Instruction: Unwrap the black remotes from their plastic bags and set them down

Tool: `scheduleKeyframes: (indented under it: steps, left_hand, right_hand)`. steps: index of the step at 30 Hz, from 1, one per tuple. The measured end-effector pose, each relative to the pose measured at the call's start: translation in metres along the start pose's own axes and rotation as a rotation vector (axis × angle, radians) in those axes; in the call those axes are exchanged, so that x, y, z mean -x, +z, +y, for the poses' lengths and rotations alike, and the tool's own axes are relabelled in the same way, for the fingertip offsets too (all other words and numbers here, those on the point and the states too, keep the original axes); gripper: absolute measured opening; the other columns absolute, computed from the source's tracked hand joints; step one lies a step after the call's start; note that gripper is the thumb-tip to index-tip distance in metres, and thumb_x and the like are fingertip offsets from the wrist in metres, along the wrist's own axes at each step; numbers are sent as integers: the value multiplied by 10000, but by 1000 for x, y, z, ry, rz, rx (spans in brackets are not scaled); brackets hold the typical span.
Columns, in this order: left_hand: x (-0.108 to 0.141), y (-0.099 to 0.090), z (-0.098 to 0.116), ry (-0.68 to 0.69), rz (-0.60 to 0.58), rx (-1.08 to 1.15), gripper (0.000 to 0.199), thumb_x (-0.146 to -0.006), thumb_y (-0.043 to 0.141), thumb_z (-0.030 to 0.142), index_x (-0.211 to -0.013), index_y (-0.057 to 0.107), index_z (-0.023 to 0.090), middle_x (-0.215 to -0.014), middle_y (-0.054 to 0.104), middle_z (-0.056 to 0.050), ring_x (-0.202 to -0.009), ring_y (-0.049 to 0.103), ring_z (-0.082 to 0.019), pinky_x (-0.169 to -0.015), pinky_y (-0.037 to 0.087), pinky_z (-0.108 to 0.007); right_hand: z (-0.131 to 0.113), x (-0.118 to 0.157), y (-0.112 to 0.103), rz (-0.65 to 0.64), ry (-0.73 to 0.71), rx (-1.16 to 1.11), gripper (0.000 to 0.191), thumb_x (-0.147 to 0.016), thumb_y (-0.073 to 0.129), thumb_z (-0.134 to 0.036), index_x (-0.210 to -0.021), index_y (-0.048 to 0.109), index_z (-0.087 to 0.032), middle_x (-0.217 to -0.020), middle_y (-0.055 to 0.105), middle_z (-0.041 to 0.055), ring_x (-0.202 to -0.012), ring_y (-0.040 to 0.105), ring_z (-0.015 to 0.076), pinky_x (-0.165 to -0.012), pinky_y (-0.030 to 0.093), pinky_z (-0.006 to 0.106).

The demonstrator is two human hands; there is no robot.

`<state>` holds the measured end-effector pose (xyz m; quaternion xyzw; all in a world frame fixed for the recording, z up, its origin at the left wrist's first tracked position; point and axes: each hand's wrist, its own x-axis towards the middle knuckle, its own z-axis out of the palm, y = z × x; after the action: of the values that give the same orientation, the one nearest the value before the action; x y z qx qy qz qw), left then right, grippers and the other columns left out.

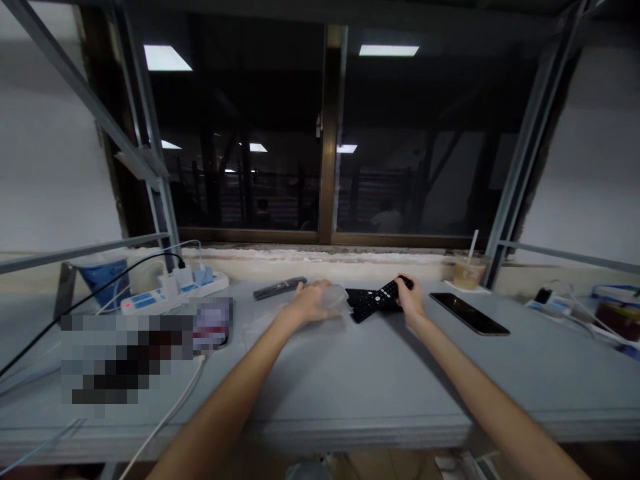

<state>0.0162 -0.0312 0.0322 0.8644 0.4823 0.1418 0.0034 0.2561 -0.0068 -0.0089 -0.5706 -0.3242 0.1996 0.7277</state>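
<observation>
My right hand [411, 301] grips the far end of a black remote control [376, 301], which it holds at a slant above the table. Beneath that remote lies another dark, flat item [356, 294], mostly covered, perhaps a second remote. My left hand [311, 303] is closed over a clear plastic bag [336, 299]; its fingers are a little blurred and partly hidden by the film. Just beyond the left hand rests a dark, slim remote [280, 288] that looks wrapped in plastic. More clear film [265, 319] lies under my left forearm.
A black phone [470, 313] lies right of my right hand, with an iced drink cup [469, 272] behind it. At left are a white power strip [175, 293] with plugs and cables, a blue cup [104, 277] and a charging phone [214, 327]. Metal frame posts flank the window.
</observation>
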Motion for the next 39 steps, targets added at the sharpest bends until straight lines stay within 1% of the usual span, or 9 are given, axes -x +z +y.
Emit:
scheduleKeyframes:
  steps: [4, 7, 11, 16, 20, 25, 33, 36, 39]
  left_hand:
    - [1, 4, 1, 69, -217, -12, 611, -624, 578, 280, -1204, 396, 215, -1208, 529, -69, -1123, 471, -237, -989, 270, -398]
    - [1, 6, 0, 85, -288, -27, 566, -593, 583, 229, -1145, 454, 214, -1178, 538, -64, -1113, 471, -236, -965, 302, -366]
    - [0, 4, -3, 96, -288, -10, 586, -581, 596, 236, -1148, 450, 207, -1182, 530, -78, -1103, 468, -241, -965, 289, -375]
    - [0, 7, 0, 58, -251, 63, 621, -620, 593, 427, -1177, 434, 202, -1162, 539, -82, -1094, 473, -261, -950, 299, -386]
    - [1, 10, 3, 88, -199, 83, 570, -630, 593, 390, -1148, 455, 196, -1060, 595, -69, -1036, 517, -247, -951, 296, -392]
    - [2, 1, 1, 103, -133, 88, 611, -643, 578, 393, -1208, 412, 231, -1197, 524, -54, -1129, 443, -242, -997, 248, -405]
    - [1, 7, 2, 31, -402, 4, 757, -561, 641, 430, -1245, 392, 222, -1265, 433, -116, -1176, 390, -293, -959, 317, -404]
    - [2, 9, 3, -24, -405, 63, 871, -552, 618, 572, -1304, 306, 264, -1312, 374, -121, -1191, 366, -323, -922, 347, -433]
    - [3, 10, 3, -62, -351, 149, 814, -654, 369, 748, -1320, 282, 288, -1312, 375, -112, -1213, 333, -335, -917, 334, -468]
  right_hand:
    - [0, 0, -1, 8, 9, 16, 359, -589, 509, -316, -915, 591, -190, -816, 579, 24, -565, 497, 120, -377, 354, 200]
    - [0, 0, -1, 11, 12, 15, 370, -587, 514, -320, -925, 586, -189, -821, 574, 27, -573, 495, 122, -373, 356, 198]
    - [0, -1, -1, 9, 6, 9, 373, -585, 516, -323, -926, 583, -187, -818, 569, 26, -574, 489, 122, -364, 350, 192]
    - [-1, 0, -1, 11, 2, 2, 365, -579, 514, -322, -912, 580, -188, -837, 569, 32, -608, 500, 130, -367, 347, 188]
    - [-2, 1, -1, 11, 1, 1, 350, -582, 508, -320, -897, 583, -188, -797, 567, 22, -579, 494, 124, -364, 341, 193]
    - [-3, 1, -1, 10, 1, 3, 355, -580, 518, -318, -903, 580, -184, -728, 547, 4, -524, 472, 113, -352, 325, 196]
    - [-3, 3, -1, 25, -1, 9, 353, -593, 513, -338, -904, 574, -183, -804, 571, 21, -583, 494, 117, -381, 355, 184]
    - [-4, 4, -1, 22, -8, 6, 371, -601, 512, -357, -922, 570, -181, -838, 577, 32, -602, 500, 124, -383, 356, 186]
    - [-4, 3, -1, 30, -31, 7, 370, -615, 508, -378, -922, 565, -181, -856, 577, 36, -606, 499, 124, -387, 351, 185]
